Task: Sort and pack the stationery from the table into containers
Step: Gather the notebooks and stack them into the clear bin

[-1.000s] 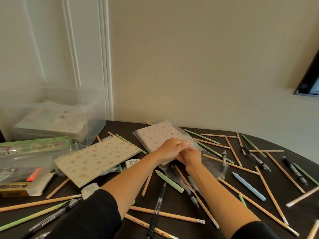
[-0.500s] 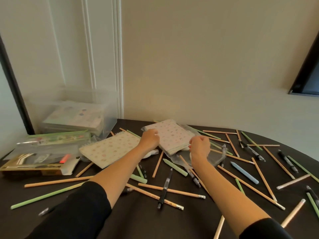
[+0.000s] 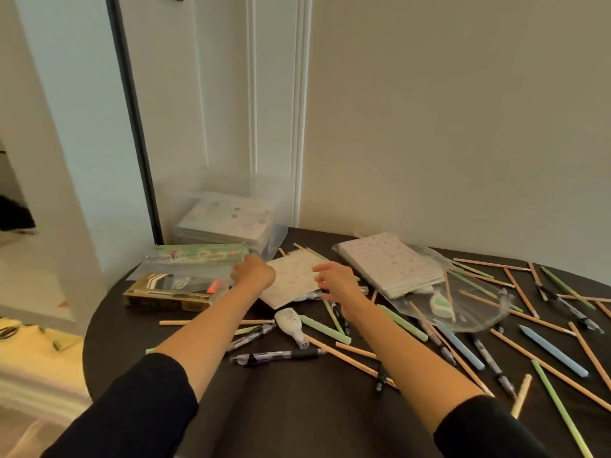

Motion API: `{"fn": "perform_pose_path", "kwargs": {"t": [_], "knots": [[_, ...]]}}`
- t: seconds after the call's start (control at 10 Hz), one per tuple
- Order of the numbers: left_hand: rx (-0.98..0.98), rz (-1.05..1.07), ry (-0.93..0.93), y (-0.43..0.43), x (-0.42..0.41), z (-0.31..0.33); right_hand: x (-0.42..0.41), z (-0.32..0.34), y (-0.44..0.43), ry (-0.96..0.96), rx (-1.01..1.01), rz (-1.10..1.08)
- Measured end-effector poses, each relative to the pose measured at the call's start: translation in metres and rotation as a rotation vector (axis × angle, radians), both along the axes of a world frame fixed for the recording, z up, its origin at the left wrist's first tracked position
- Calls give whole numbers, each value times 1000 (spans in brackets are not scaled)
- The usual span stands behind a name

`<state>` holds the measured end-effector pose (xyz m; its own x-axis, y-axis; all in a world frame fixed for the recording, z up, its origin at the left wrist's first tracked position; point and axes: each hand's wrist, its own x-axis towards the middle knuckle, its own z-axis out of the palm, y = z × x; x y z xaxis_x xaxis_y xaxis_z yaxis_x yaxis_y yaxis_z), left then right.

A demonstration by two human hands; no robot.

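Note:
A dotted spiral notebook [image 3: 292, 279] lies on the dark table [image 3: 297, 408] between my hands. My left hand [image 3: 254, 273] is closed at its left edge and appears to grip it. My right hand [image 3: 334, 280] hovers at its right edge with the fingers spread. Right of it a stack of similar notebooks [image 3: 390, 267] rests half on a clear plastic bag [image 3: 469, 309]. A clear plastic bin [image 3: 277, 206] holding more notebooks stands at the back left. Wooden and green pencils [image 3: 410, 330] and black pens [image 3: 277, 355] lie scattered.
A green-trimmed zip pouch [image 3: 198, 256] and a gold-and-black box [image 3: 165, 297] sit left of my left hand. A white correction tape [image 3: 290, 322] lies near my forearms. Blue pencils [image 3: 555, 351] lie at the right. The table's rounded edge [image 3: 87, 345] drops off at the left.
Both hands left the bagged notebook stack and moved left to the spiral notebook. The view swung left, so the bin and pouch sit nearer the middle.

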<state>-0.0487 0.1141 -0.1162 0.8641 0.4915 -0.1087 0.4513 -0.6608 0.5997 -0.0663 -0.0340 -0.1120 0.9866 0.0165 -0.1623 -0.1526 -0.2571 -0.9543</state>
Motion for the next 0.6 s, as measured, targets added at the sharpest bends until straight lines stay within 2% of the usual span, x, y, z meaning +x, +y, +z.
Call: {"fn": "perform_pose_path", "kwargs": {"t": [0.1,0.2,0.3,0.4,0.5,0.6], "knots": [[-162,94,47,7,2,-7,6,-9,16,-61,-167,53],[-395,205,-30,7,7,-8,11,-13,21,-58,-253,70],[-809,392,-192,5,16,-7,14,-13,22,-4,-224,63],[-1037,431,-298,-5,20,-9,16,-13,20,32,-229,54],[-1043,256,-286,-22,9,-5,17,-14,10,19,-113,66],[-1036,204,-259,-29,11,-2,21,-12,3,21,-47,51]]}}
